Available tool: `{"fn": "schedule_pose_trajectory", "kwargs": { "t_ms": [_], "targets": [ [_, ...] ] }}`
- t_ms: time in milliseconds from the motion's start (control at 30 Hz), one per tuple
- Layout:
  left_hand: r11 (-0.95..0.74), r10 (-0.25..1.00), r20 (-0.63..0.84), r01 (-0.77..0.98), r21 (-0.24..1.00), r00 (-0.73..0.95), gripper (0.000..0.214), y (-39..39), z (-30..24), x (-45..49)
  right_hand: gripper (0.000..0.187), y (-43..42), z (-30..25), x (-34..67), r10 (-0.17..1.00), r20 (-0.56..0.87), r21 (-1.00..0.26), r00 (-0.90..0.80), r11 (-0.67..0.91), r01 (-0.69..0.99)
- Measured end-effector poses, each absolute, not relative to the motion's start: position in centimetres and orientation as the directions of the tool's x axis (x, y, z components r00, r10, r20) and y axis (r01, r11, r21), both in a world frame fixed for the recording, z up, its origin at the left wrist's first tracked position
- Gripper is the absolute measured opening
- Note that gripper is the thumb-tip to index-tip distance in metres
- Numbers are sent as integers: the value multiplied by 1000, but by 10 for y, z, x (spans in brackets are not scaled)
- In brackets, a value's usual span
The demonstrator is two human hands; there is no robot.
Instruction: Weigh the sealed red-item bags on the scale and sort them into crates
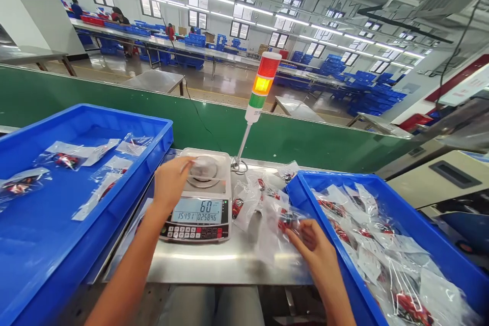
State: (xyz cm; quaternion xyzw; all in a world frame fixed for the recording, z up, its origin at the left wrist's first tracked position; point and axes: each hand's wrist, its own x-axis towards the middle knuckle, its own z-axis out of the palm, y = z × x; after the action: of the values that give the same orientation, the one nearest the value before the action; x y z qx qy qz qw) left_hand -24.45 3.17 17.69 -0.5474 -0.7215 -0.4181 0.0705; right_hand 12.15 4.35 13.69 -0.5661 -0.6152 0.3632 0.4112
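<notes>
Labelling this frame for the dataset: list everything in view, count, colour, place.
left tray: one, blue, left of scale, few bags inside
right tray: one, blue, right of scale, heaped with bags
scale: one, white, table centre, display lit
bags: many, clear with red parts, trays and table
signal tower: one, red-amber-green, behind scale
table: one, steel, under scale
conveyor: one, green, behind table
left hand: one, bare, at scale pan
right hand: one, bare, pinching held bag
</notes>
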Motion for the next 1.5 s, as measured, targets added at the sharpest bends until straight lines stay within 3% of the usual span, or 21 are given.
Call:
{"fn": "schedule_pose_trajectory", "kwargs": {
  "t_ms": [133,267,367,467,567,633,700,800,900,1033,1333,1500],
  "targets": [
    [211,445,583,712,670,-680,36,16,202,-283,25,74,173,53,902,416,-812,-113,425,400],
    [359,181,587,609,707,-789,44,-36,223,-325,8,107,200,-16,692,648,-538,-319,711,453],
    [437,129,622,608,663,-772,46,-74,223,-341,16,119,209,-54,550,642,-311,-534,824,474],
    [416,200,662,674,611,-722,44,-97,211,-338,31,114,208,-68,446,555,-224,-702,893,390],
    [370,296,641,704,607,-708,39,-101,193,-319,34,107,196,-50,451,533,-282,-716,893,352],
    [312,331,634,715,626,-699,38,-95,184,-300,26,105,181,-24,581,520,-359,-626,813,457],
    [234,382,630,730,642,-676,38,-85,177,-281,22,105,159,7,759,450,-446,-471,648,618],
    [138,501,588,730,669,-634,36,-70,170,-256,39,100,115,52,960,164,-550,-228,281,786],
    [93,599,513,690,718,-615,28,-59,163,-241,48,89,74,78,986,-20,-586,-163,121,801],
    [69,652,478,674,736,-588,25,-52,154,-229,48,81,45,78,988,-46,-683,-146,75,726],
    [79,702,452,691,719,-551,26,-52,143,-214,51,88,46,41,997,16,-826,-72,53,561],
    [50,671,565,789,613,-481,25,-43,145,-217,46,77,64,54,995,88,-854,-45,99,511]
  ]
}}
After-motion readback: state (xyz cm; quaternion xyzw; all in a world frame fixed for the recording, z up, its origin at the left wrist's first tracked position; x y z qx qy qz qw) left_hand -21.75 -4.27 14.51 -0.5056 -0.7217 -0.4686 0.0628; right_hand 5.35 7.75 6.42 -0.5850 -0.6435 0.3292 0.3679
